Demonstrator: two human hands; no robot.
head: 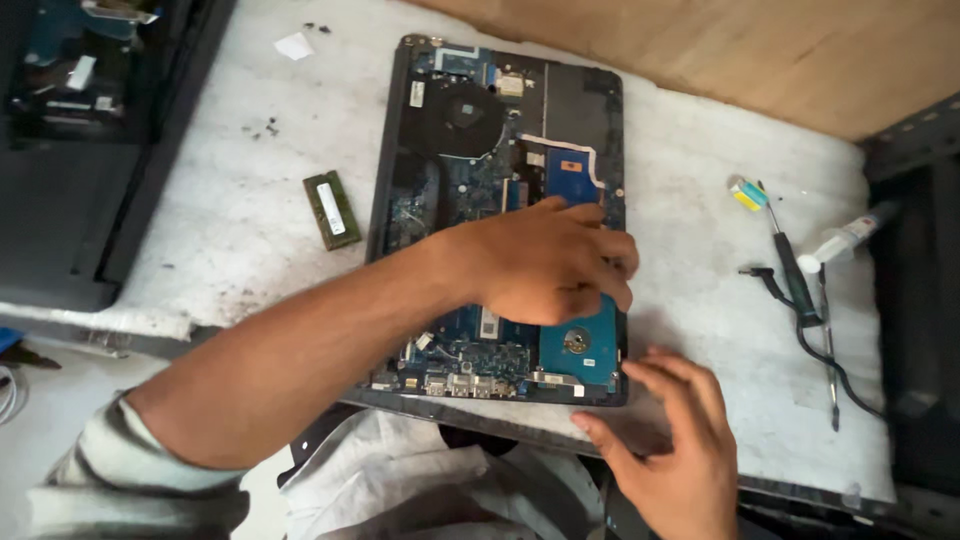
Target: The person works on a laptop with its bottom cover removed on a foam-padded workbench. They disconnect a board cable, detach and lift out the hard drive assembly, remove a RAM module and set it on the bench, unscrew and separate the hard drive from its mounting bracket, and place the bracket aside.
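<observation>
- Far left: dark open case (90,150) at the table edge, parts inside too dim to make out.
- Memory stick (331,209), green, flat on the white table (230,200), just left of the laptop, not touching it.
- Small black screws (268,127) loose on the table above the memory stick; scrap of white paper (294,45) near the top edge.
- Open laptop (500,220) mid-table, bottom cover off, board, fan (462,112) and blue hard drive (580,345) exposed.
- Left hand (545,260) reaches across, palm down on the board's right side just above the hard drive; fingers curled at the right edge. Fingertips hidden, can't tell if it's pinching anything.
- Right hand (670,440) at the laptop's near-right corner, fingers spread, tips touching the corner by the hard drive; holding nothing.
- Right of the laptop, well apart: screwdriver (795,275), black cable (830,365), syringe tube (850,238), small yellow-and-blue bit (746,193).
</observation>
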